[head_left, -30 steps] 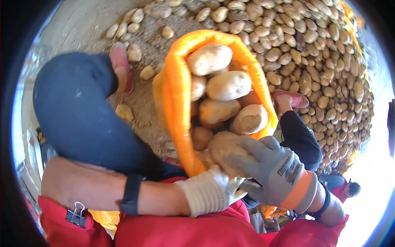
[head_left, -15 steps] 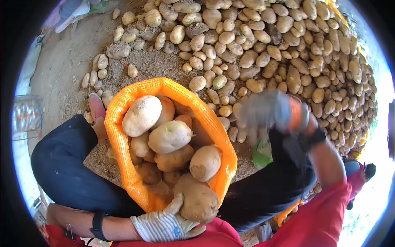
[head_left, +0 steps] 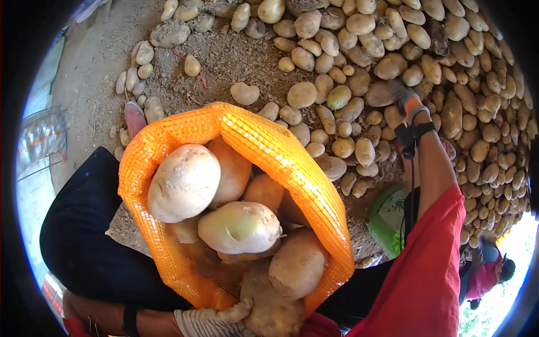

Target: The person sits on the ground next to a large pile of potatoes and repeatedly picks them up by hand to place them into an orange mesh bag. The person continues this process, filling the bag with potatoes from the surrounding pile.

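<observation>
An orange mesh bag point(head_left: 283, 151) stands open between my legs with several large potatoes in it. A pale potato point(head_left: 185, 182) and a greenish-white potato point(head_left: 240, 227) lie on top. My left hand point(head_left: 216, 322), in a striped knit glove, is closed at the near rim around the side of a dusty brown potato point(head_left: 272, 309); its lower fingers are out of sight. My right hand point(head_left: 409, 100), in a grey glove with an orange band, reaches far forward to the heap, touching a brownish potato point(head_left: 383, 94). Its fingers are mostly hidden and blurred.
A large heap of potatoes point(head_left: 449, 112) covers the ground ahead and to the right. Loose potatoes point(head_left: 168, 35) lie on the soil at the far left. A green container point(head_left: 387, 219) sits by my right leg. Another person point(head_left: 485, 275) is at the right edge.
My right hand has moved forward and right, from beside the bag to the heap. The view has shifted, and the bag appears larger. My left hand stays at the near rim with its potato.
</observation>
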`<act>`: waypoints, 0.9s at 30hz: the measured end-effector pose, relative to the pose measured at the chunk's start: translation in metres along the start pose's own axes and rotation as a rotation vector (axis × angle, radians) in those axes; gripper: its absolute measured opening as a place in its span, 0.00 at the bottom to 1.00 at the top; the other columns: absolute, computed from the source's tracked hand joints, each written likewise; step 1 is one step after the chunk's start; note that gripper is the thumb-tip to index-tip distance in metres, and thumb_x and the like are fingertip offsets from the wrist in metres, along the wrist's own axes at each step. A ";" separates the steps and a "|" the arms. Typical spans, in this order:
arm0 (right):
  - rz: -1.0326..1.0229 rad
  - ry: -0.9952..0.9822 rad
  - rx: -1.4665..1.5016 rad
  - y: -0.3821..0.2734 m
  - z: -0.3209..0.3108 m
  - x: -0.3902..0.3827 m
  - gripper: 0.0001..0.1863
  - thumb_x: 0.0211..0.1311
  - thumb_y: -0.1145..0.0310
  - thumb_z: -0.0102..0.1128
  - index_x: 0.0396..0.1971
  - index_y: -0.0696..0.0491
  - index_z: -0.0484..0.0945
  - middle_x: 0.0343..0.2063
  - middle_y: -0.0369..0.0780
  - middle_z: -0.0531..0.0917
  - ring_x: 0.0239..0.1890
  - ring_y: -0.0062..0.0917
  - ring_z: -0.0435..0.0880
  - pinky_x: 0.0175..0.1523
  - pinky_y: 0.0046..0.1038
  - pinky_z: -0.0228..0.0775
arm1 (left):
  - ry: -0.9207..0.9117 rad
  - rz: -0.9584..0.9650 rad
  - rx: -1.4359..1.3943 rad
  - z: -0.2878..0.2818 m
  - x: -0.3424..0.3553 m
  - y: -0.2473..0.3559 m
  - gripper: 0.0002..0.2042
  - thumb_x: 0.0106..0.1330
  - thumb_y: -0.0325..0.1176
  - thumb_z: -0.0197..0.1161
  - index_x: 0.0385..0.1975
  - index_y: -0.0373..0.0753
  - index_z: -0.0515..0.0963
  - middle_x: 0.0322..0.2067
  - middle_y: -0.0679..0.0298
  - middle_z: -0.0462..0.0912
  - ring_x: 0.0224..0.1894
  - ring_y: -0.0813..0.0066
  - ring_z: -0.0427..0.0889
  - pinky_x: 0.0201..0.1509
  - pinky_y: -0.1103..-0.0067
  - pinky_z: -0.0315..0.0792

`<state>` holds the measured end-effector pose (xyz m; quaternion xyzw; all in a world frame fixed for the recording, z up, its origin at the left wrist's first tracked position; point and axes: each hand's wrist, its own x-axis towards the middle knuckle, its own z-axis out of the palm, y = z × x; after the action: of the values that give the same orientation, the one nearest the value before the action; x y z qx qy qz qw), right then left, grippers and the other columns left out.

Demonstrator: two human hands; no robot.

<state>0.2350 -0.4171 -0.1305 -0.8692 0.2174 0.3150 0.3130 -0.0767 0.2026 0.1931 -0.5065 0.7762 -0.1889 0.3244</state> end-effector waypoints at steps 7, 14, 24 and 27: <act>0.060 -0.042 0.407 -0.063 0.008 -0.057 0.43 0.56 0.57 0.69 0.68 0.57 0.58 0.55 0.41 0.80 0.52 0.28 0.78 0.47 0.35 0.74 | 0.002 0.034 0.141 0.000 0.013 -0.012 0.34 0.71 0.56 0.55 0.70 0.41 0.59 0.68 0.62 0.65 0.69 0.68 0.63 0.77 0.72 0.50; -0.271 -0.096 0.361 -0.159 0.063 -0.195 0.25 0.61 0.52 0.65 0.55 0.48 0.78 0.45 0.33 0.82 0.47 0.20 0.79 0.40 0.23 0.74 | -0.031 -0.063 0.742 -0.001 0.011 -0.057 0.26 0.73 0.45 0.53 0.69 0.46 0.62 0.70 0.59 0.62 0.71 0.63 0.63 0.70 0.58 0.64; -0.169 0.289 0.948 -0.233 -0.046 -0.381 0.15 0.63 0.54 0.65 0.45 0.45 0.82 0.26 0.31 0.81 0.22 0.17 0.75 0.20 0.20 0.63 | 0.367 -0.628 -0.792 0.004 0.023 -0.032 0.21 0.71 0.40 0.47 0.62 0.48 0.74 0.62 0.60 0.75 0.61 0.62 0.75 0.61 0.47 0.66; -0.117 0.591 0.883 -0.183 -0.110 -0.455 0.19 0.66 0.52 0.60 0.47 0.51 0.80 0.29 0.31 0.84 0.19 0.15 0.78 0.14 0.13 0.61 | 0.310 -0.595 -0.653 0.010 0.036 -0.024 0.22 0.71 0.39 0.48 0.64 0.50 0.71 0.66 0.64 0.72 0.61 0.66 0.75 0.61 0.50 0.66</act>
<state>0.0641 -0.2797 0.3217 -0.7172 0.3592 -0.0824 0.5914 -0.0641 0.1608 0.1897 -0.7483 0.6556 -0.0929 -0.0402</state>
